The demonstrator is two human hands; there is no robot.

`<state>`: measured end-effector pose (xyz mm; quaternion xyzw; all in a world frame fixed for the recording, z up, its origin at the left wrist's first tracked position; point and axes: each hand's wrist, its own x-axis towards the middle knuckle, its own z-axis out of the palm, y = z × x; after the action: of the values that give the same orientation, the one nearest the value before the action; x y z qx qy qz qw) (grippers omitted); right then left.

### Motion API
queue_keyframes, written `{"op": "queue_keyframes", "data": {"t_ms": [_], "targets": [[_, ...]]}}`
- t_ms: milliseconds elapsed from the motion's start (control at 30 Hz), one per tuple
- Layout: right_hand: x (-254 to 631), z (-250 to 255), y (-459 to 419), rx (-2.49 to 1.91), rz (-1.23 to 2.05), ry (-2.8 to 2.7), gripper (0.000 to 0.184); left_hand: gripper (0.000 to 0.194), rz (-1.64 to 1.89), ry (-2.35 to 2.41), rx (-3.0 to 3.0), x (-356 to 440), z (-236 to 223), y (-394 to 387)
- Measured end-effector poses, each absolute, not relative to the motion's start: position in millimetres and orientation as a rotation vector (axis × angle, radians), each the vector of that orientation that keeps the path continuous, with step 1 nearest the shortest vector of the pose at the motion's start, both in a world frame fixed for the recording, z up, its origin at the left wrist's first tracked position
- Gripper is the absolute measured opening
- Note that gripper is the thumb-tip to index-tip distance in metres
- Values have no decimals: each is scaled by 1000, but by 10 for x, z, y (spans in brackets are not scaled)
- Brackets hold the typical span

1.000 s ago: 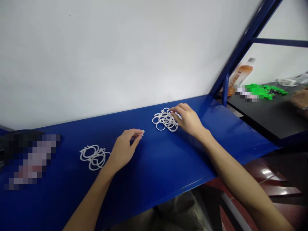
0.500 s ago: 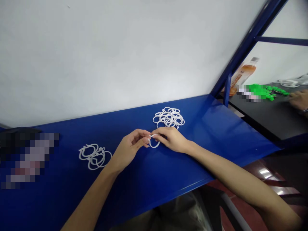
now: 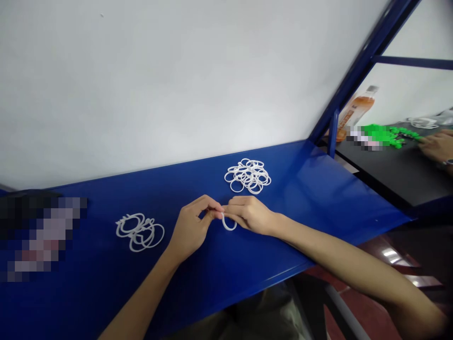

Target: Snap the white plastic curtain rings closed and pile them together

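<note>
Between my two hands is a thin white ring (image 3: 230,228), its lower curve showing and its top covered by fingers. My left hand (image 3: 198,222) pinches the ring's left side between thumb and fingertips. With bent fingers, my right hand (image 3: 253,215) grips its right side, and the fingertips of both hands meet. Just beyond my right hand lies a heap of white rings (image 3: 249,174) on the blue tabletop (image 3: 283,255). A smaller, overlapping group of white rings (image 3: 140,232), some with small tabs, rests left of my left hand.
A pale wall (image 3: 177,94) rises behind the table. On the right, past a blue metal frame (image 3: 354,89), a black table (image 3: 375,165) holds a bottle (image 3: 356,111) and green pieces (image 3: 378,135); another person's hand (image 3: 437,145) reaches there. A dark item (image 3: 21,208) sits far left.
Both hands have come slightly nearer to me with the ring, and their fingers are pressed closer together over its top. More of the far heap shows. The other person's hand has shifted left.
</note>
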<state>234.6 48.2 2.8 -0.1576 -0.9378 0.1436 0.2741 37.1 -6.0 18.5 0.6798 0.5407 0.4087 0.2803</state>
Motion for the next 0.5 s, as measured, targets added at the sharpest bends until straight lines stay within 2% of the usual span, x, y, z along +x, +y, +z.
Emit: {"op": "queue_keyframes", "data": {"t_ms": [233, 500], "targets": [[2311, 41, 452, -578, 373, -2374, 33, 17, 1189, 1464, 2056, 351, 235, -72], [2329, 30, 497, -563, 360, -2456, 36, 18, 1304, 1436, 2238, 376, 124, -56]]}}
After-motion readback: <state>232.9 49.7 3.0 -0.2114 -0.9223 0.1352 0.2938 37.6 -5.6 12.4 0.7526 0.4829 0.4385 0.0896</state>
